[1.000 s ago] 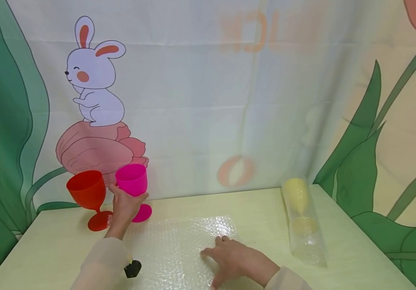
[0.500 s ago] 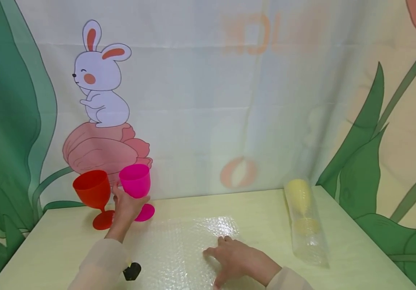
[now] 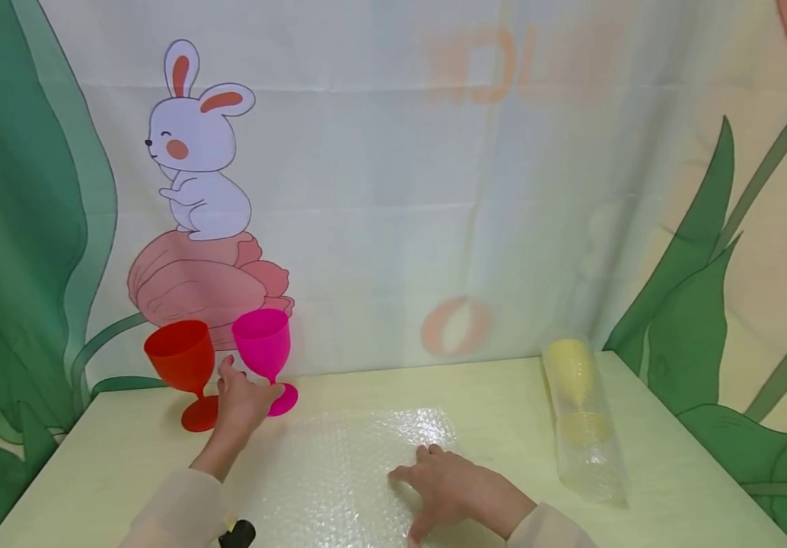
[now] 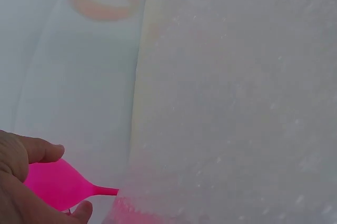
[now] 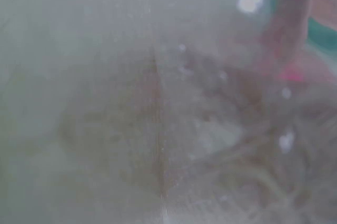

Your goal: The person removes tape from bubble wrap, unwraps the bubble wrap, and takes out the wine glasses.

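A magenta goblet (image 3: 262, 342) stands upright at the back left of the table, beside a red goblet (image 3: 183, 358). My left hand (image 3: 243, 399) is spread just in front of the magenta one, its thumb overlapping the foot in the head view. The left wrist view has fingers (image 4: 45, 150) either side of the magenta bowl (image 4: 58, 184); contact is hard to tell. My right hand (image 3: 458, 487) rests with spread fingers on a clear bubble-wrap sheet (image 3: 325, 464). The right wrist view is blurred, mostly filled by bubble wrap (image 5: 105, 103).
A yellow goblet (image 3: 575, 373) lies inside a bubble-wrap sleeve at the table's right. Near the left sleeve is a small black object (image 3: 237, 534), partly cut off. A printed cloth (image 3: 366, 190) with a rabbit hangs behind the table's back edge.
My left hand has loosened from the magenta goblet's bowl and drawn down toward its foot; the goblet stays standing. The right hand keeps its place on the wrap. The head view shifts slightly.
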`<state>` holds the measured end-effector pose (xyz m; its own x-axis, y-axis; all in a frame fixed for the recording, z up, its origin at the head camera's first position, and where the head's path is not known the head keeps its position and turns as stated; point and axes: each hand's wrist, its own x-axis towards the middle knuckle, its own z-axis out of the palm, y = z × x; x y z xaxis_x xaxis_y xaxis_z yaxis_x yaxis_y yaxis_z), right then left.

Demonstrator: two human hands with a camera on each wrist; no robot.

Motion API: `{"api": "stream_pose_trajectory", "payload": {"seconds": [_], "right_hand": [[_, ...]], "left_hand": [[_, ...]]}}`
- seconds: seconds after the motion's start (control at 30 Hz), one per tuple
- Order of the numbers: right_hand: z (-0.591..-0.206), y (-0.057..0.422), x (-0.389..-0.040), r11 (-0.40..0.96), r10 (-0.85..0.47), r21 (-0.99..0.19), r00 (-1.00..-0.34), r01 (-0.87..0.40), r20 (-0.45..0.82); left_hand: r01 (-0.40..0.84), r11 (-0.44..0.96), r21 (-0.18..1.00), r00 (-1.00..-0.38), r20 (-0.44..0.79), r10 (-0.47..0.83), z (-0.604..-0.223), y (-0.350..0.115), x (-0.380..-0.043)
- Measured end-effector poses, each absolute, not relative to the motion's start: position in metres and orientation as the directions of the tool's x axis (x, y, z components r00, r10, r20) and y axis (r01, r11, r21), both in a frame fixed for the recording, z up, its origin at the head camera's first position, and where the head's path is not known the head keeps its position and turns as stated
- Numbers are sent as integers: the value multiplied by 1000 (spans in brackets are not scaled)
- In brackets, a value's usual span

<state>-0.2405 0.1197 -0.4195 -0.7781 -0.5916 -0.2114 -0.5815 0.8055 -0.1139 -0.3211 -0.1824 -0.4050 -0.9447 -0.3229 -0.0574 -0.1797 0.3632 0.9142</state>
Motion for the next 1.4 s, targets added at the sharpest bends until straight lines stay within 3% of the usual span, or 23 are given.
{"api": "stream_pose_trajectory", "payload": {"seconds": [0.4, 0.83, 1.4], "right_hand": [[-422, 121, -242, 785, -619, -104, -764, -611, -180], [-423, 119, -242, 785, -618, -113, -763, -609, -187], [-427, 118, -243, 784, -620, -109, -765, -611, -174]], "left_hand": [[-175, 504, 846, -960, -33, -278, -402, -170, -300], [-158, 615, 772, -987, -138, -80, -409, -166, -268], [-154, 861, 484, -967, -253, -31, -411, -161, -231]]}}
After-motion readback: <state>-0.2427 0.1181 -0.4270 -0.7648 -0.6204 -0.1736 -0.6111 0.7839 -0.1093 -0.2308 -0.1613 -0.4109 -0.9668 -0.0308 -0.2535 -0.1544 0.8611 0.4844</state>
